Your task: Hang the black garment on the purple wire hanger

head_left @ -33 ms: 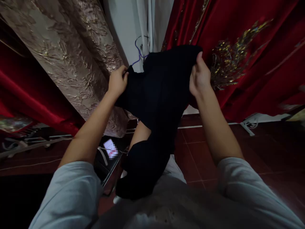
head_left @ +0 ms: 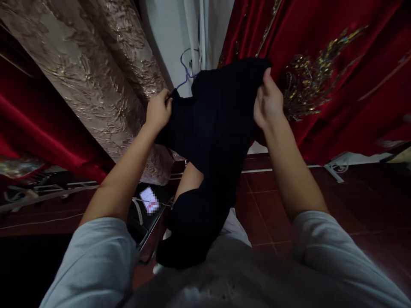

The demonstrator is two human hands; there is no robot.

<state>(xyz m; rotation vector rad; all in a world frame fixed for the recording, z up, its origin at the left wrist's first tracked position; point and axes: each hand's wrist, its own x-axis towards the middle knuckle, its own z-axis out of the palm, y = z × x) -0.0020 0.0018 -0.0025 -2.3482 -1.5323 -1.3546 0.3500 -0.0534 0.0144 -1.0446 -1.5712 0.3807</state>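
1. Up ahead, my view is filled by the red embroidered fabric hanging on the right, with gold beadwork near my right hand, and the beige brocade fabric draped on the left over more red cloth.
2. Between them I hold the black garment up in the air; it spreads from one hand to the other and its lower part hangs down toward my lap, in front of the dark red tiled floor.
3. My left hand is clenched on the garment's left top edge, fingers curled tight around the cloth, knuckles toward me.
4. My right hand pinches the garment's right top corner, thumb and fingers closed on the fabric, the hand raised a little higher than the left.
5. Just behind the garment's top edge, a purple wire hanger shows against the white wall; I cannot tell whether it touches the cloth.
6. Lower left, between my left arm and the garment, a phone with a lit screen lies on a dark surface.
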